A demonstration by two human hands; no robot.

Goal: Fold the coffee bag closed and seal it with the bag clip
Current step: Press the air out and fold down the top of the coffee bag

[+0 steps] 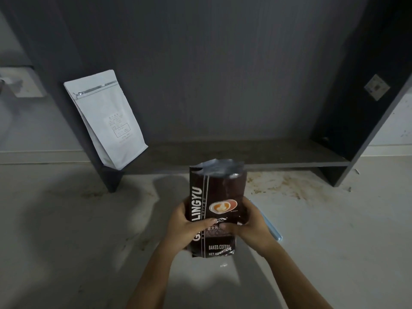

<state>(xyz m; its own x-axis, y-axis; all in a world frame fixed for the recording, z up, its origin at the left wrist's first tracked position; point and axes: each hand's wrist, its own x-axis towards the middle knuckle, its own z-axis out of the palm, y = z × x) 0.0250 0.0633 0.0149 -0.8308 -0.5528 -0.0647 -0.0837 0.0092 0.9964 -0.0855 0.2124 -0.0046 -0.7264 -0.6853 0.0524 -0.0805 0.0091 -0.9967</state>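
A dark brown coffee bag (219, 192) with white lettering and a latte picture stands upright at centre. Its silver-lined top is open and unfolded. My left hand (185, 226) grips the bag's left side, thumb across the front. My right hand (252, 224) grips the right side, thumb on the front too. A long pale blue bag clip (270, 228) lies on the floor just right of my right hand, partly hidden behind it.
A white coffee pouch (107, 119) leans against the left leg of a dark shelf unit (245, 157). The pale floor (66, 241) has brown stains (281, 184) in front of the shelf at the right.
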